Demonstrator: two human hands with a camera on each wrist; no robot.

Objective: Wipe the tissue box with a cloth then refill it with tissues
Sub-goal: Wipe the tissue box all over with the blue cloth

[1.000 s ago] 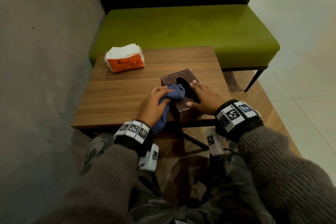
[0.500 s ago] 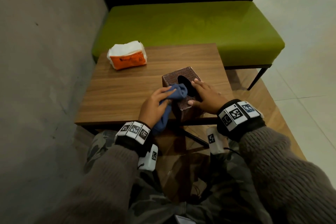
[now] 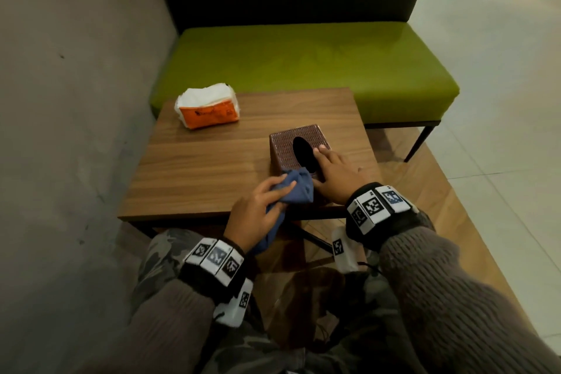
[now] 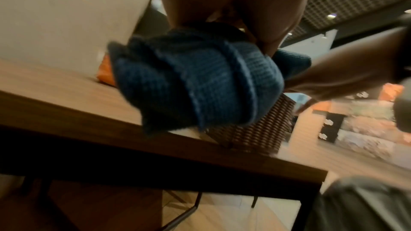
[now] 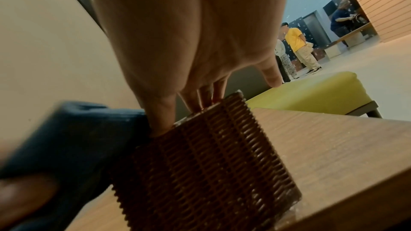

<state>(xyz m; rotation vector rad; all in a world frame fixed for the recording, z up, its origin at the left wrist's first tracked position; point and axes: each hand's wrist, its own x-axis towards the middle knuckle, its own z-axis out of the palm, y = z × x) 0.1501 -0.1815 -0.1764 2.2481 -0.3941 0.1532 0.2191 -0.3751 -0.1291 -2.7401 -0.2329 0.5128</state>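
Sitting near the front edge of the wooden table (image 3: 212, 167) is the brown woven tissue box (image 3: 285, 149), its dark oval opening facing up. Beside the box's near left corner, the left hand (image 3: 255, 212) grips a bunched blue cloth (image 3: 296, 188), fingers curled round it, and holds the wad against that corner; a tail of cloth hangs down past the table edge below the hand. On the box's top, at its right side beside the opening, the right hand (image 3: 334, 170) rests with fingers straight and spread, gripping nothing, its thumb down along the near face next to the cloth. Beyond the box, towards the far left corner of the table and well apart from it, lies an orange and white pack of tissues (image 3: 208, 106). Past the table's far edge stands a green bench (image 3: 303, 64).
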